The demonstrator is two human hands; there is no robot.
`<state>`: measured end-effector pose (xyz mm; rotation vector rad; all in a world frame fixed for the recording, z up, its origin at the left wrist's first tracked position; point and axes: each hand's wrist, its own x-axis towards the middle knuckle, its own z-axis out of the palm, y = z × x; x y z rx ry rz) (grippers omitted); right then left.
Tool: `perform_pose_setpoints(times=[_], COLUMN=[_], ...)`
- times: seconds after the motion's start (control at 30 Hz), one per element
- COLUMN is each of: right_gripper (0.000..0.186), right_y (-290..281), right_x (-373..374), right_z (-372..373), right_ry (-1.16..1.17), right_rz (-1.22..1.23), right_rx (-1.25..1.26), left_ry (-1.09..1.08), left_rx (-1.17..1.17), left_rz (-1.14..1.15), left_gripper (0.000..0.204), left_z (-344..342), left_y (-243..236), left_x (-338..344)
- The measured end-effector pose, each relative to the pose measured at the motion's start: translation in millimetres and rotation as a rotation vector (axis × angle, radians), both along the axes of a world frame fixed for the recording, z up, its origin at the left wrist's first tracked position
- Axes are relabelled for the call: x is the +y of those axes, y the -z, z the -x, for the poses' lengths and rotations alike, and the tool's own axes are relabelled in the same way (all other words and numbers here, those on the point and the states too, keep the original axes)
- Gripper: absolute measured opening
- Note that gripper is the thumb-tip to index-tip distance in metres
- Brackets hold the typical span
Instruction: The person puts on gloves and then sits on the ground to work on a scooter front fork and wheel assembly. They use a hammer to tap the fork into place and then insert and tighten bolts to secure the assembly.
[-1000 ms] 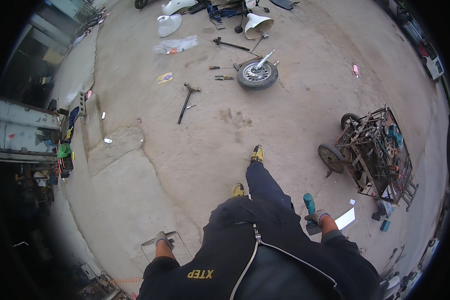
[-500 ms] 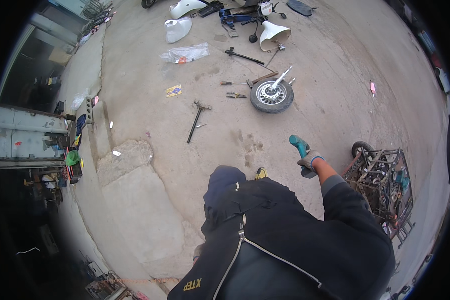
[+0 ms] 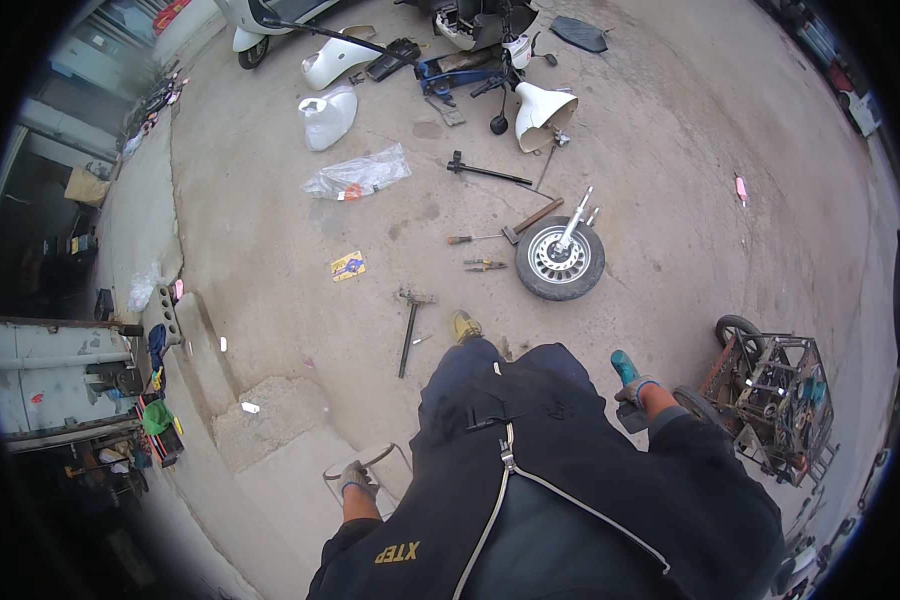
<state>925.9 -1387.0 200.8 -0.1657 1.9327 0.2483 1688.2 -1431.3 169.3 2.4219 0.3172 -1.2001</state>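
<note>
At my lower right, my gloved right hand point(image 3: 636, 393) grips a teal cordless power tool point(image 3: 625, 366) with a dark lower end. My gloved left hand point(image 3: 358, 478) is closed on a thin metal frame point(image 3: 395, 470), partly hidden by my jacket. Ahead of my yellow shoe point(image 3: 463, 324) lie a black bar with a metal head point(image 3: 409, 336), pliers point(image 3: 485, 265), a screwdriver point(image 3: 462, 240) and a hammer point(image 3: 531, 220). Beside them rests a detached wheel with fork tube point(image 3: 560, 268), and farther up another black bar point(image 3: 489, 172).
A rusty wheeled cart point(image 3: 775, 395) stands right of me. Beyond the tools lie clear plastic wrap point(image 3: 358, 175), white body panels point(image 3: 543, 112) and a partly dismantled scooter point(image 3: 475, 45); another scooter point(image 3: 255, 25) stands behind. A step with blocks point(image 3: 165, 325) edges the doorways on the left.
I have moved forward, so tools, wheel and scooter parts sit lower in view. My right hand with the power tool rose, then came down again; my left hand and its frame have reappeared.
</note>
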Motion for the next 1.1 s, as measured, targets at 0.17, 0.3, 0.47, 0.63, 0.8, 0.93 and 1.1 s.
perform_pose_setpoints(times=[0.17, 0.3, 0.47, 0.63, 0.8, 0.93, 1.1], right_gripper=[0.027, 0.028, 0.048, 0.043, 0.04, 0.062, 0.06], right_y=[36, 3, -31, 27, 62, 31, -5], right_x=[-5, -80, -237, -374, -511, -574, -591], right_z=[-18, -41, -37, 4, 75, 123, 139], right_ry=[0.252, 0.218, 0.058, 0.139, 0.086, 0.126, 0.393], right_rz=[-0.131, -0.134, -0.069, 0.063, 0.226, 0.272, 0.324], right_rx=[-0.153, -0.156, -0.109, -0.142, 0.057, 0.15, 0.165], left_ry=[0.378, 0.335, 0.282, 0.464, 0.747, 1.056, 1.42], left_rx=[-0.088, -0.05, 0.071, 0.56, 0.494, 0.446, 0.552], left_rz=[0.31, 0.46, 0.72, 0.909, 0.828, 0.628, 0.552], left_gripper=[0.044, 0.06, 0.054, 0.036, 0.032, 0.047, 0.046], left_z=[-12, 53, 173, 288, 453, 553, 664], left_y=[-60, -103, -145, -174, -170, -174, -188], left_x=[-224, -391, -552, -674, -805, -882, -939])
